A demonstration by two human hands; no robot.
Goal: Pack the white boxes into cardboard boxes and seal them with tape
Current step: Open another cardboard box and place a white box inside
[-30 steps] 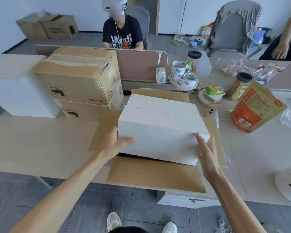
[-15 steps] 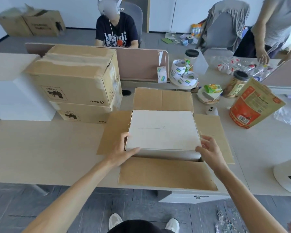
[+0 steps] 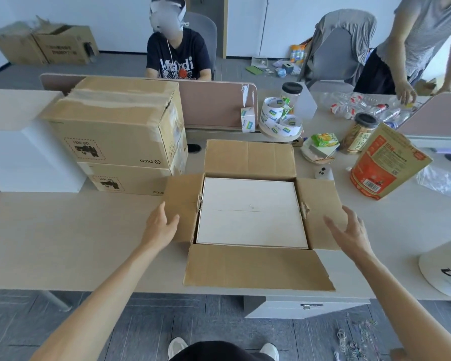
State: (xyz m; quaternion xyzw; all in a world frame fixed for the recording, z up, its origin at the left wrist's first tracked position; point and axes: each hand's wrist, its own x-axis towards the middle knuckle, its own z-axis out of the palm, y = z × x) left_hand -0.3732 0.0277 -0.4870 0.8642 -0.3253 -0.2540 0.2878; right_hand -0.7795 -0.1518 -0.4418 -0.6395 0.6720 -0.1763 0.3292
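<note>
A white box (image 3: 250,212) lies flat inside an open cardboard box (image 3: 248,158) in the middle of the table, only its top face showing. All of the carton's flaps are spread outward. My left hand (image 3: 160,226) is at the outer edge of the left flap (image 3: 182,201), fingers relaxed and holding nothing. My right hand (image 3: 349,230) hovers with spread fingers over the edge of the right flap (image 3: 319,201). Rolls of printed tape (image 3: 280,121) sit on a round tray behind the carton.
Two taped cardboard boxes (image 3: 115,131) are stacked at the left, beside large white boxes (image 3: 18,142). A red pouch (image 3: 385,162), jars and snacks crowd the right side. A pink divider (image 3: 211,102) runs behind. One person sits opposite; another stands at the far right.
The white box has gone from held above the carton to fully down inside it. Both hands have let go of it and moved outward to the side flaps.
</note>
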